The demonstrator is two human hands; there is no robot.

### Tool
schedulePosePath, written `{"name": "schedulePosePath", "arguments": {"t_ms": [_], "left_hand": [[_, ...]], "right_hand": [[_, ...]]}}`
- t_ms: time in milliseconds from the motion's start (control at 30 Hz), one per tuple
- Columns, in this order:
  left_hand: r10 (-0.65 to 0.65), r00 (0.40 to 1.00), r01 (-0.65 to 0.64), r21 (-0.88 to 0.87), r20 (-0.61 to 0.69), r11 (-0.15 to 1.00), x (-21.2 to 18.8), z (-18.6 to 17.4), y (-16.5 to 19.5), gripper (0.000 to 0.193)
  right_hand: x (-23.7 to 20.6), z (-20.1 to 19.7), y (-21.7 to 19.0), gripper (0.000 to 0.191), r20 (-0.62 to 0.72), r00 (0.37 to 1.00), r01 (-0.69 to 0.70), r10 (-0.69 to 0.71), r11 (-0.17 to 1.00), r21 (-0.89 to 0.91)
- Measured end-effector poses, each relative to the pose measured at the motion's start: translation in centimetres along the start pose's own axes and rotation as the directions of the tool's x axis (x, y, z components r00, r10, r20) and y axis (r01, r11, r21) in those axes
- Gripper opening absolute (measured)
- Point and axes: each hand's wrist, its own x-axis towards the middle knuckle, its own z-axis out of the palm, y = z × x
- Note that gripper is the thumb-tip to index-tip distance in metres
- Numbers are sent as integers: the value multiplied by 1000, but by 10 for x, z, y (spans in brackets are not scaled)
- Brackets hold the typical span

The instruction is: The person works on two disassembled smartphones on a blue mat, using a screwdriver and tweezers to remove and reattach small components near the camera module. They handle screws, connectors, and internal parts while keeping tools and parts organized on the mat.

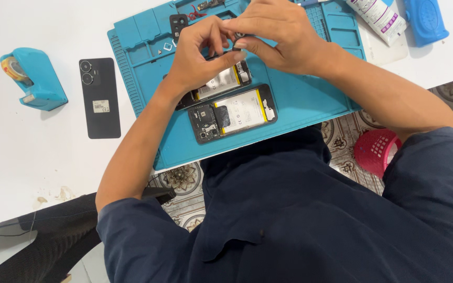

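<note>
Seen from above, we find a person in a dark blue shirt (300,220) bent over a blue repair mat (310,94) on a white table (38,152). Both hands meet at 12 o'clock on the mat. The left hand (197,57) curls its fingers narrowly onto the top edge of an opened phone (221,84), whose white battery shows beneath the palm. The right hand (279,36), coming in from 2 o'clock, pinches thumb and forefinger together on a small dark part (238,35) just above that phone; we cannot tell what the part is, and we cannot tell whether the left fingertips grip it too.

Just beside the held phone, toward 6 o'clock, a second opened phone (233,113) lies flat on the mat, its battery and circuit board exposed and a dark patch on the battery.

Off the mat at 9 o'clock, a black back cover (99,98) with two camera rings lies on the table, and farther out at 9 o'clock stands a blue tape dispenser (33,78). At 1 o'clock, past the mat's corner, a white tube (378,17) lies next to a blue case (425,20). On the patterned floor at 4 o'clock sits a pink basket (376,151), partly hidden by the right sleeve.
</note>
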Motion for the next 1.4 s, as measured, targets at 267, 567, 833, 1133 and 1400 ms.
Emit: {"name": "schedulePosePath", "arguments": {"t_ms": [267,567,833,1133,1400], "left_hand": [[48,999,-48,-111,-3,993,-1,-5,-3,22],[29,1000,-29,-182,1,983,-4,-7,-18,26],[0,1000,3,-315,11,949,0,-7,-9,30],[77,995,-88,-186,-62,979,1,-9,-15,37],[36,996,-55,-246,-80,968,1,-11,-16,36]], "right_hand": [[-6,6,0,24,-44,992,-115,116,993,21],[-7,7,5,20,-79,996,-37,38,999,19],[-7,7,4,21,-44,992,-117,121,990,73],[-1,2,3,26,-19,1000,-9,9,1000,-10],[-4,5,6,19,-41,997,-67,68,997,44]]}}
